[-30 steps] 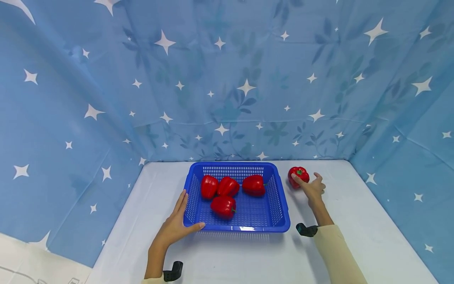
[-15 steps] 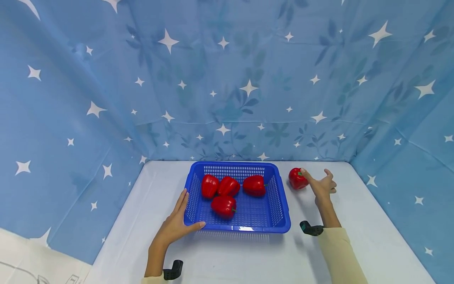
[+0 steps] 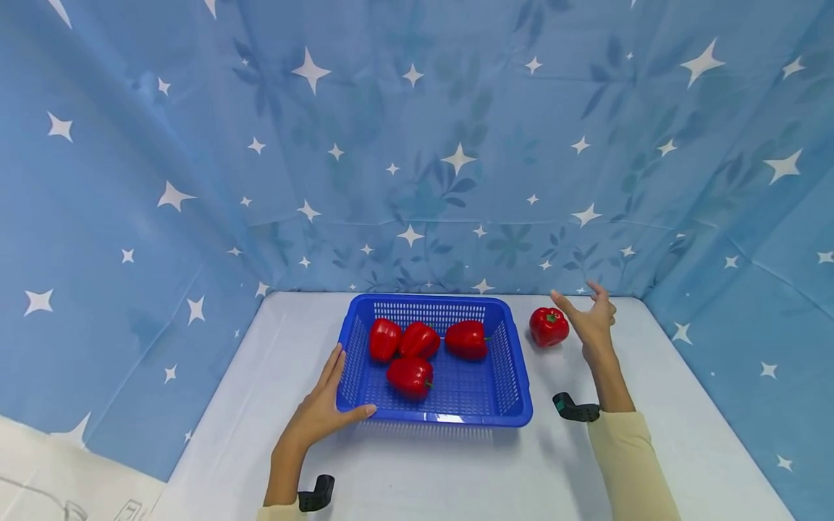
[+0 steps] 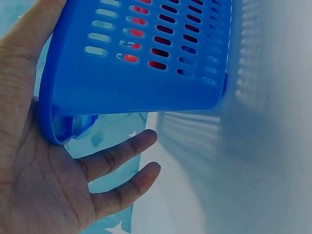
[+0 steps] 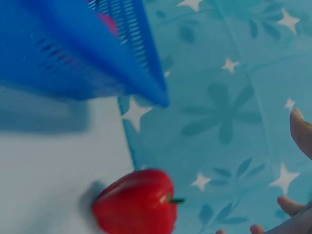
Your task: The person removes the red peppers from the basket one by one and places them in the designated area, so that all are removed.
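A blue plastic basket (image 3: pixel 449 418) with slotted walls holds several red bell peppers, among them a bell pepper (image 3: pixel 410 378) nearest its front wall. My left hand (image 3: pixel 319 416) rests against the basket's front left corner, thumb along the front rim and fingers straight beside the left wall. In the left wrist view, the palm meets the rim and two fingers (image 4: pixel 127 191) stretch out free below it. Another red bell pepper (image 3: pixel 549 327) with a green stem stands on the table right of the basket. Just right of it my right hand (image 3: pixel 594 325) hovers with thumb and fingers spread, holding nothing.
A white-covered table (image 3: pixel 443 477) carries everything. Behind it and along both sides hangs a blue curtain (image 3: pixel 365 181) with white stars. Each wrist wears a black camera mount, such as the right one (image 3: pixel 576 409).
My right hand has drawn away from the lone bell pepper, up and to the right, leaving it standing on the table. The left hand keeps its place at the basket corner.
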`<state>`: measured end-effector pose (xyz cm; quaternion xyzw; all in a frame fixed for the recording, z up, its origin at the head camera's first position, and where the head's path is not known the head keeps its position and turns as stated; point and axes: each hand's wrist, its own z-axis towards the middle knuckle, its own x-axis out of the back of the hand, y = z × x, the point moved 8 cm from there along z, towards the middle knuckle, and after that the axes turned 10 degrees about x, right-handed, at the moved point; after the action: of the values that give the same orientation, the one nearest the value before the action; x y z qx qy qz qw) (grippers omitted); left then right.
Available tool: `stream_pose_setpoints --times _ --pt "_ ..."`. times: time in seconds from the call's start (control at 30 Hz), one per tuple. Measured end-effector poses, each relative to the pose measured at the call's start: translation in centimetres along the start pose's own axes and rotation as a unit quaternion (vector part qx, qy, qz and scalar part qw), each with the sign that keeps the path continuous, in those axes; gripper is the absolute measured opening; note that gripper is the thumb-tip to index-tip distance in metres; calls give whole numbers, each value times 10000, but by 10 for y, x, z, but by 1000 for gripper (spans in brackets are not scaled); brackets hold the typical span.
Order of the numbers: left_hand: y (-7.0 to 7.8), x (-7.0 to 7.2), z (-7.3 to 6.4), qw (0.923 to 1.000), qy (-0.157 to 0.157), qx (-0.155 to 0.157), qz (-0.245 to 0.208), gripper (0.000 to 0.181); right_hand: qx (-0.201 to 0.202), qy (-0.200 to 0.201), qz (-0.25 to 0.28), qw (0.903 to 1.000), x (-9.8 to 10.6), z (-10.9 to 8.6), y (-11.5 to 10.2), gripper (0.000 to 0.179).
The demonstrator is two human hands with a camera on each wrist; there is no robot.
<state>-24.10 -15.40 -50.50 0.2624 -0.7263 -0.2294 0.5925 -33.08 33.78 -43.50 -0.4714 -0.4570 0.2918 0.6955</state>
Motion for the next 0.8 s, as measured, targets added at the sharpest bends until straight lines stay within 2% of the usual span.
stream_pose_setpoints --times 0.1,0.17,0.23,0.33,0.43,0.53,0.67,0.8 --pt "-1 -1 -1 10000 -4 20 -19 122 399 -337 181 9985 -8 -1 -19 91" --pt "-1 -1 -1 10000 -17 36 5 122 691 -713 256 9947 -15 -2 -32 86" --pt "-2 -2 0 10000 -28 45 34 122 931 -1222 224 9879 -25 -3 -43 83" --pt "-2 -1 -1 10000 -6 16 45 121 1101 -2088 162 9716 -43 -7 -53 79" --pt "-2 -1 -1 10000 6 -3 39 121 1041 -2826 358 9529 -62 -11 -58 75" --pt "-2 0 -1 10000 -6 24 21 122 909 -3327 626 9366 -79 -17 -61 72" --pt "-3 -1 0 10000 -9 43 0 122 791 -3725 638 9224 -98 -23 -62 71" --pt "-3 -2 0 10000 0 9 -40 121 571 -4020 535 9123 -113 -27 -57 72"
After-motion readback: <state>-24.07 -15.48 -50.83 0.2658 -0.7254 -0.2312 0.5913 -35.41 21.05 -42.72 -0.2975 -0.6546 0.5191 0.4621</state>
